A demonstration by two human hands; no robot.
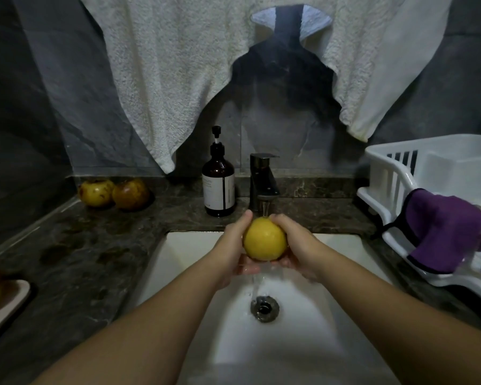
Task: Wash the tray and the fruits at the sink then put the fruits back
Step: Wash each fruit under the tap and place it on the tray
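Fruit [264,240], yellow, sits cupped between left hand [233,245] and right hand [295,245] under the running tap [263,184]; two others [113,192] wait at the counter's back-left corner, tray [9,304] at its left edge: washing seems midway.

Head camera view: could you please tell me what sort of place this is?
Probably a home kitchen or washroom counter: a white sink under a running tap, a soap bottle, and a dish rack.

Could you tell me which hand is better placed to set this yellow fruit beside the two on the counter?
Probably left: the left hand cups the yellow fruit on the side nearer the two fruits.
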